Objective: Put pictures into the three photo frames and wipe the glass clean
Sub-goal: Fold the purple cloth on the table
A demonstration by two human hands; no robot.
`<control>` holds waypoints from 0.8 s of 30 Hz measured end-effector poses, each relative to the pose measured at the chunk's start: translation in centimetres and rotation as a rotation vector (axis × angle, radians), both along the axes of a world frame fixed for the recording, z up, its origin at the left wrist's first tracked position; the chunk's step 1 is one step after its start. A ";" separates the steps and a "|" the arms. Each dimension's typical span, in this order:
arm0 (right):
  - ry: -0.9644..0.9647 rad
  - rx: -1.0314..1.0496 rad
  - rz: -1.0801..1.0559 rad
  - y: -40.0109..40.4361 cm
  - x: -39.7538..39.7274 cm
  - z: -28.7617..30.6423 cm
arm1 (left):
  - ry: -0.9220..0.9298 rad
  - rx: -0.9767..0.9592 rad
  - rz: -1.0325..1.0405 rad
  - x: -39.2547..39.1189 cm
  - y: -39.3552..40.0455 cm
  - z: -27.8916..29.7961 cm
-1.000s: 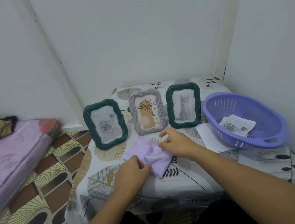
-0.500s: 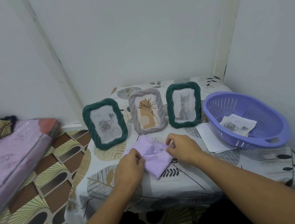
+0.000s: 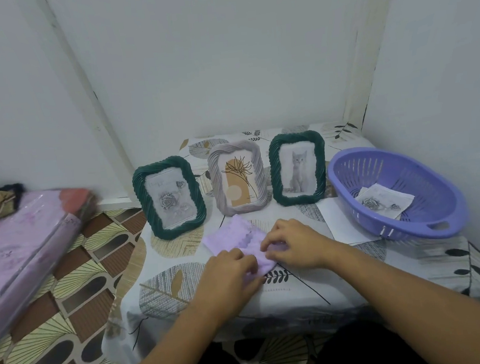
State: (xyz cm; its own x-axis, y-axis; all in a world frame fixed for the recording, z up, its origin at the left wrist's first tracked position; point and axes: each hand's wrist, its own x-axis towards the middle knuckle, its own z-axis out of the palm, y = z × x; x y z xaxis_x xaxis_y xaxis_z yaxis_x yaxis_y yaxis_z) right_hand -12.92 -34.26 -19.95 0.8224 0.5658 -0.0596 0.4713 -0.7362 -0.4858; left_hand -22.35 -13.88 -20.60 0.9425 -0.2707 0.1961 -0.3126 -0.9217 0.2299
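light: soft, even | shadows: faint | edges: wide-angle bending | focus: slightly soft

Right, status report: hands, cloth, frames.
Both hands, left and right, pinching the purple cloth on the table. Three frames upright behind it, pictures in. Nothing blocking.

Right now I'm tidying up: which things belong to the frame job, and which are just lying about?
Job: green rose frame, grey frame, green cat frame, purple cloth under left hand and right hand.
Lying about: purple basket, wrapped mattress.
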 end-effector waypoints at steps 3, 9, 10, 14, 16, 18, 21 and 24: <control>0.044 0.056 0.002 -0.5 -0.2 0.4 | 0.033 -0.056 0.029 0.0 0.1 0.5; 0.100 0.038 0.125 -1.2 -0.4 1.7 | 0.261 -0.304 0.117 -0.7 2.7 2.4; 0.138 0.070 0.108 -1.0 -0.4 2.0 | 0.282 -0.362 0.127 -0.8 3.2 2.8; 0.239 0.270 -0.018 0.3 -0.2 2.0 | 0.249 -0.596 0.245 0.5 4.6 3.4; 0.237 0.346 -0.112 1.4 0.2 1.7 | 0.211 -0.708 0.331 1.6 5.0 3.3; 0.233 0.387 -0.196 2.7 0.7 1.3 | 0.191 -0.765 0.393 2.4 5.2 3.0; 0.210 0.350 -0.302 4.4 1.4 0.6 | 0.194 -0.751 0.454 3.4 5.7 2.4; 0.174 0.287 -0.382 5.1 2.0 -0.4 | 0.193 -0.589 0.447 4.0 6.1 1.7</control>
